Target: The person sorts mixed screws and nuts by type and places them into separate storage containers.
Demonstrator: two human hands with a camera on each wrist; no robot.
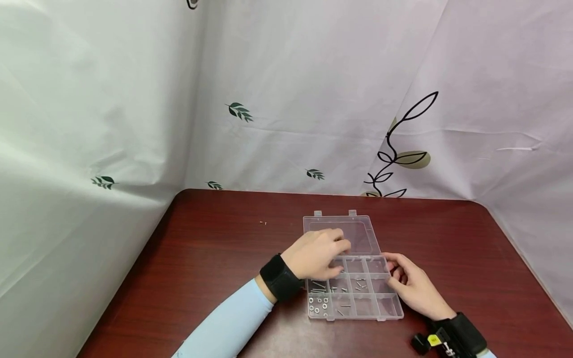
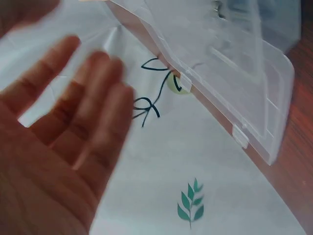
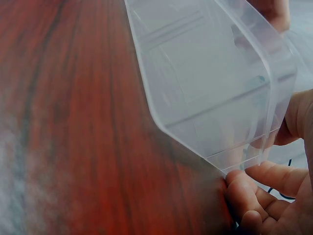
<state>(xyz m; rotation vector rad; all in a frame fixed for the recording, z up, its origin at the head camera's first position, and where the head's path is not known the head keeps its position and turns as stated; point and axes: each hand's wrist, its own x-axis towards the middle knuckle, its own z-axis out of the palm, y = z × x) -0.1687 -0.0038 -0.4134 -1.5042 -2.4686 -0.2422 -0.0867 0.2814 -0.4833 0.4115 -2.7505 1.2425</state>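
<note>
A clear plastic compartment box point(image 1: 375, 317) lies on the table, its lid point(image 1: 358, 238) folded back toward the far side. My left hand point(image 1: 313, 253) is above the back left compartments, partly covering them; in the left wrist view the left hand point(image 2: 68, 127) has its fingers extended, blurred, with nothing visible in them. At the box's right side my right hand point(image 1: 414, 286) grips the edge, and in the right wrist view its fingers point(image 3: 244, 193) curl at a corner. Small screws point(image 1: 318, 290) lie in several compartments, and small light rings point(image 1: 317, 310) in the front left one.
Two tiny light bits point(image 1: 263, 222) lie on the dark red wooden table point(image 1: 215, 248), left of the lid. A pale cloth with leaf prints point(image 1: 239, 112) hangs behind the table and along its sides. Black straps are around both wrists.
</note>
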